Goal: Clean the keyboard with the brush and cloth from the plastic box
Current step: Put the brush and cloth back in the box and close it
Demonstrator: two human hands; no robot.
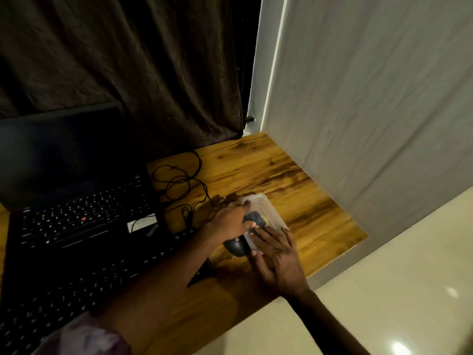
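Plastic box (271, 208): your left hand (227, 219) grips its far edge; your right hand (277, 254) lies flat-fingered on it. Risk: box slips, knocking the adjacent mouse (235, 246), spilling contents.

- We see a wooden desk (256, 165).
- On it we find an open black laptop (76, 201), a black keyboard (102, 278) and a tangled cable (179, 180).
- A black mouse (235, 245) touches a clear plastic box (266, 203).

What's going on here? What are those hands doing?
A person has both hands on a clear plastic box on the wooden desk, beside a black mouse. The left hand holds its side, and the right hand lies flat on top. The box seems closed. Nobody is touching the keyboard yet.
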